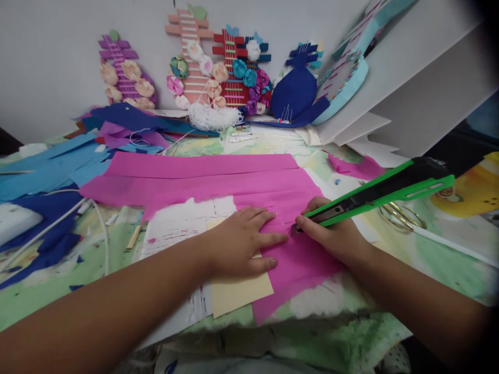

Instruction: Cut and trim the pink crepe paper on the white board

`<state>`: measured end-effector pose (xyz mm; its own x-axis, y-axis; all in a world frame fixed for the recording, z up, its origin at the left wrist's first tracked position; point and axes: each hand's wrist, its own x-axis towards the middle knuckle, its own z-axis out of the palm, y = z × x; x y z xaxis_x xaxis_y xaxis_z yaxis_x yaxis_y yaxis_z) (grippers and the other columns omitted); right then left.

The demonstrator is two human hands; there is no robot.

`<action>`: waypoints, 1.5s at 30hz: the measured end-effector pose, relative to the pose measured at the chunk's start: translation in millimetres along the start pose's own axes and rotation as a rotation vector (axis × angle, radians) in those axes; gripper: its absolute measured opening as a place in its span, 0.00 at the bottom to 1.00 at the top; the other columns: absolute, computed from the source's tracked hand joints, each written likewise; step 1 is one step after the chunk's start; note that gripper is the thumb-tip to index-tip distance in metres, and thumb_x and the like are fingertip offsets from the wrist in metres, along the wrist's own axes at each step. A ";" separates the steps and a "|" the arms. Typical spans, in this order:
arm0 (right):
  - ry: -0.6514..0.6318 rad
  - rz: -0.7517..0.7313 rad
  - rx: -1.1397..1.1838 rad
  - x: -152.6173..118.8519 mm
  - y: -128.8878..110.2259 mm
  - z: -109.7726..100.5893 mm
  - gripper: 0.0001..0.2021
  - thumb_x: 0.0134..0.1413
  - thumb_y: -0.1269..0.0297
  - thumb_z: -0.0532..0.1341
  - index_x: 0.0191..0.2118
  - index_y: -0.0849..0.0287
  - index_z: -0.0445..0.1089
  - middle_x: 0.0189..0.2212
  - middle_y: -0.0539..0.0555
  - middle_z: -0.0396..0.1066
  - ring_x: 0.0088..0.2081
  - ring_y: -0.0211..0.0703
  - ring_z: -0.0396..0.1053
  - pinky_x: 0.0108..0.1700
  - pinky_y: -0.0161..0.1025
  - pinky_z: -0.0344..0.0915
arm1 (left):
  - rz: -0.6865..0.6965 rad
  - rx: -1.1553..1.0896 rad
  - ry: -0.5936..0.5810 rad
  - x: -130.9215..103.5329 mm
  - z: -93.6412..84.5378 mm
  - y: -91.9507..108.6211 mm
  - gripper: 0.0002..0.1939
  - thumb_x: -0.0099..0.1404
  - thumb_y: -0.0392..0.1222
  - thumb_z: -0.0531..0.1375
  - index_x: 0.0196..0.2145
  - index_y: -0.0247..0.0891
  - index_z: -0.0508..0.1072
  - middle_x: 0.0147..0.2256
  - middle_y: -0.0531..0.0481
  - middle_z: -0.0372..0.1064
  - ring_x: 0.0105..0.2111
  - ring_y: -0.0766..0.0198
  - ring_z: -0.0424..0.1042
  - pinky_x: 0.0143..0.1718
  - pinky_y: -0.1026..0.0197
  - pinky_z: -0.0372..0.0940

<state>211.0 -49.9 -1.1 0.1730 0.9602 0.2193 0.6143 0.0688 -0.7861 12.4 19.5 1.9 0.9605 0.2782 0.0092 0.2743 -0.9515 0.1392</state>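
A cutting step appears to be in hand: the blade of the green-and-black utility knife (362,202) meets the pink sheet (312,254), just beside the left index fingertip. The right hand (335,239) has its fingers clamped round the knife near its blade end. The left hand (244,239) lies palm down with fingers spread apart, across the sheet and a cream card (241,291). Working the blade this close calls for a firm hold on the sheet and fingertips clear of the edge.

The sheet lies on the cloth-covered counter (31,301), partly over a scored white board (167,234). Right of the sheet are gold-handled scissors (399,215); left of it, light blue pieces (66,156). Beyond it sits tangled white string (214,117), with lute-shaped crafts (296,91), several of them flower-trimmed, upright near the pale wall (70,26). Large white panels (409,88) slant up beyond the sheet's right side.
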 end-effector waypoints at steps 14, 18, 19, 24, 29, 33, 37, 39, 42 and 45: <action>-0.122 0.000 -0.050 0.8 -0.9 4.2 0.11 0.46 0.58 0.56 0.23 0.56 0.54 0.17 0.46 0.61 0.21 0.36 0.61 0.25 0.35 0.57 | 0.001 -0.023 0.000 0.1 -1.3 0.2 0.25 0.63 0.56 0.47 0.56 0.51 0.56 0.59 0.41 0.44 0.57 0.44 0.44 0.53 0.42 0.44; -0.176 0.005 -0.022 3.0 -4.8 2.9 0.12 0.46 0.57 0.57 0.23 0.56 0.54 0.17 0.45 0.60 0.21 0.34 0.59 0.24 0.34 0.56 | 0.000 -0.019 0.003 0.6 -1.3 0.3 0.24 0.62 0.56 0.48 0.55 0.50 0.57 0.59 0.42 0.44 0.57 0.44 0.44 0.53 0.43 0.43; -0.185 0.019 -0.004 3.9 -5.7 1.9 0.11 0.46 0.57 0.57 0.23 0.57 0.55 0.17 0.46 0.61 0.22 0.35 0.60 0.24 0.34 0.57 | 0.004 -0.017 0.008 0.6 -1.4 0.5 0.24 0.62 0.55 0.48 0.55 0.49 0.57 0.59 0.43 0.44 0.57 0.44 0.45 0.53 0.43 0.44; -0.138 0.088 0.051 8.8 -8.4 -5.3 0.12 0.45 0.54 0.57 0.22 0.58 0.60 0.19 0.48 0.66 0.24 0.36 0.63 0.27 0.35 0.59 | 0.015 -0.003 0.019 0.4 -1.5 1.2 0.24 0.63 0.55 0.48 0.55 0.49 0.57 0.58 0.43 0.47 0.57 0.45 0.46 0.52 0.43 0.45; -0.069 0.148 0.051 14.1 -11.4 -6.6 0.16 0.46 0.51 0.56 0.20 0.58 0.60 0.15 0.46 0.62 0.20 0.34 0.60 0.24 0.34 0.56 | 0.003 -0.002 -0.005 1.3 -1.3 1.3 0.25 0.62 0.56 0.48 0.56 0.50 0.56 0.58 0.43 0.46 0.57 0.45 0.44 0.53 0.43 0.43; -0.133 0.160 0.036 18.7 -13.7 -1.3 0.16 0.45 0.51 0.56 0.20 0.59 0.61 0.16 0.48 0.63 0.19 0.35 0.60 0.23 0.34 0.57 | 0.004 -0.010 -0.005 1.8 -1.0 1.0 0.25 0.62 0.56 0.48 0.56 0.50 0.56 0.58 0.43 0.46 0.57 0.44 0.44 0.53 0.43 0.43; -0.183 0.169 0.005 20.7 -14.2 1.8 0.16 0.46 0.51 0.55 0.20 0.59 0.61 0.17 0.48 0.64 0.19 0.34 0.60 0.22 0.33 0.57 | 0.009 -0.019 0.000 2.2 -0.4 0.9 0.25 0.62 0.56 0.48 0.56 0.49 0.56 0.59 0.44 0.45 0.57 0.44 0.43 0.53 0.43 0.42; -0.173 0.169 -0.001 21.0 -14.3 2.1 0.17 0.46 0.50 0.55 0.20 0.59 0.61 0.17 0.48 0.64 0.19 0.34 0.59 0.22 0.33 0.56 | 0.003 -0.017 -0.010 2.6 -0.4 1.1 0.25 0.62 0.55 0.48 0.56 0.48 0.57 0.59 0.44 0.45 0.57 0.44 0.43 0.53 0.43 0.42; -0.178 0.152 -0.029 21.7 -14.1 2.0 0.16 0.46 0.51 0.55 0.19 0.59 0.61 0.16 0.48 0.63 0.20 0.35 0.60 0.23 0.33 0.57 | 0.003 -0.016 -0.009 3.1 -0.8 1.2 0.25 0.62 0.55 0.49 0.56 0.48 0.57 0.59 0.43 0.46 0.57 0.44 0.43 0.54 0.43 0.41; -0.199 0.140 -0.047 22.5 -13.1 2.2 0.16 0.47 0.52 0.54 0.20 0.59 0.61 0.18 0.49 0.65 0.22 0.37 0.62 0.25 0.34 0.58 | -0.002 -0.022 -0.011 3.1 -1.5 1.4 0.26 0.62 0.55 0.49 0.56 0.48 0.57 0.59 0.43 0.45 0.58 0.45 0.43 0.54 0.43 0.41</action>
<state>205.1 -28.6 12.8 0.1062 0.9943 -0.0116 0.6313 -0.0764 -0.7718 15.7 19.3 3.6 0.9604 0.2787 -0.0019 0.2754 -0.9479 0.1605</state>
